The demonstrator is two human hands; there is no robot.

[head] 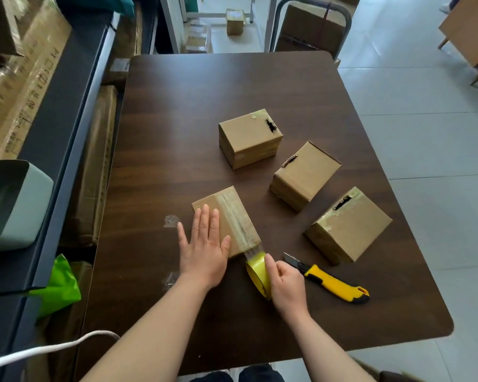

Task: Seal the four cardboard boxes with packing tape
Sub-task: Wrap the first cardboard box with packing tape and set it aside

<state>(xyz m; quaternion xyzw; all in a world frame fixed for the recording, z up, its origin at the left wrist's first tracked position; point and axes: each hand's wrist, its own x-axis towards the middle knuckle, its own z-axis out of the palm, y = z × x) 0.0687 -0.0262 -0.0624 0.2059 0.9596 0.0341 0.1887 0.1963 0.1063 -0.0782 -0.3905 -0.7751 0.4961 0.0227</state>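
Observation:
Four cardboard boxes stand on the dark wooden table. The nearest box has a strip of clear tape along its top. My left hand lies flat on it, fingers spread. My right hand grips the yellow tape roll at the box's near edge, and the tape still runs from the roll up onto the box. Three more boxes sit to the right: a far one, a middle one and a near-right one, each with a torn gap at a top edge.
A yellow utility knife with its blade out lies just right of my right hand. Small scraps of clear tape stick to the table left of the near box. Stacked cartons and a dark shelf run along the left. A chair stands behind the table.

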